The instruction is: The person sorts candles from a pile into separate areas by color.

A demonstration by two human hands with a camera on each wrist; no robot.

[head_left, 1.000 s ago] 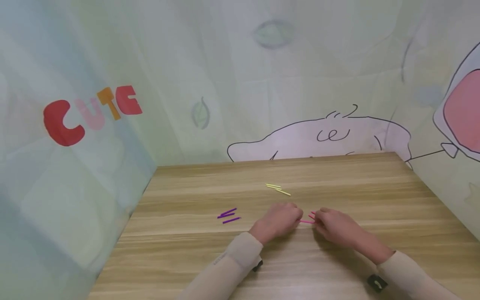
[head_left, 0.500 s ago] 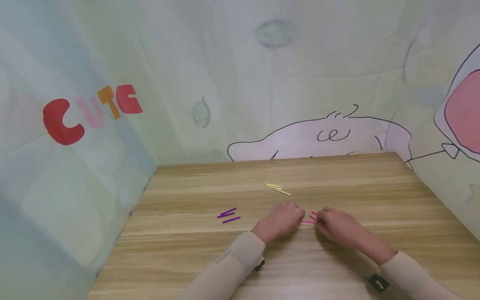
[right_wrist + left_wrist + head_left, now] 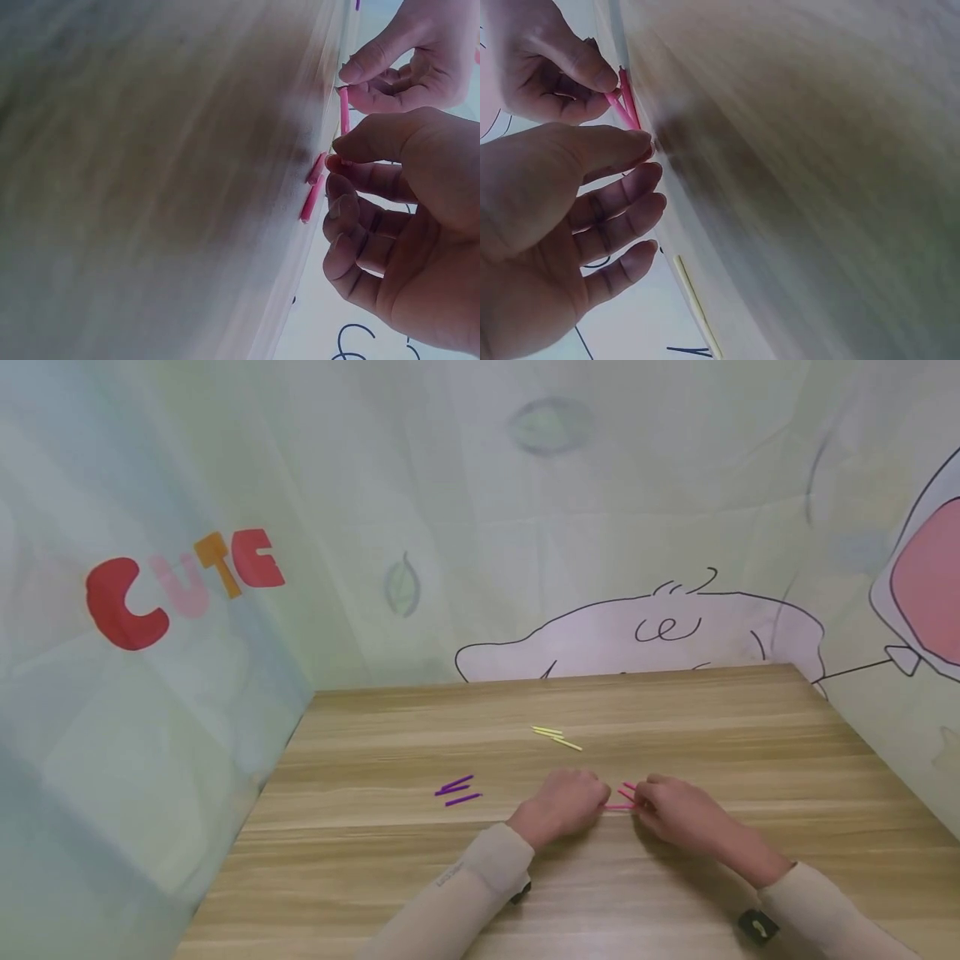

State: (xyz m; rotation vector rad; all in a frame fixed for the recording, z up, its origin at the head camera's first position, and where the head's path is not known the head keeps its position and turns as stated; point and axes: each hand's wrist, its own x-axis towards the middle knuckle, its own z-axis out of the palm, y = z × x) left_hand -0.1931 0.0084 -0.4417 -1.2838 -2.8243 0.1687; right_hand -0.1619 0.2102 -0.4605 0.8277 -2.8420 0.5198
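A thin pink stick [image 3: 619, 807] spans the space between my hands, lying sideways. My left hand [image 3: 566, 802] pinches its left end between thumb and forefinger, the other fingers loosely bent, as the left wrist view shows. At the opposite end, the thumb and forefinger of my right hand [image 3: 420, 217] pinch it too. Two more pink sticks [image 3: 312, 199] lie on the table beside the right fingertips, partly covered by that hand in the head view. Several purple sticks [image 3: 462, 800] lie to the left of the left hand. Beyond the hands is a group of yellow sticks [image 3: 567, 744].
The wood-grain table [image 3: 360, 877] reaches back to a printed cloth backdrop [image 3: 465, 527], which also rises along both sides. Light long sleeves [image 3: 480, 877] cover the forearms, and a small dark device [image 3: 757, 927] sits under the right wrist.
Both hands have shifted slightly to the right with the pink stick between them, and the stick has come a little nearer. The purple and yellow sticks have stayed put.
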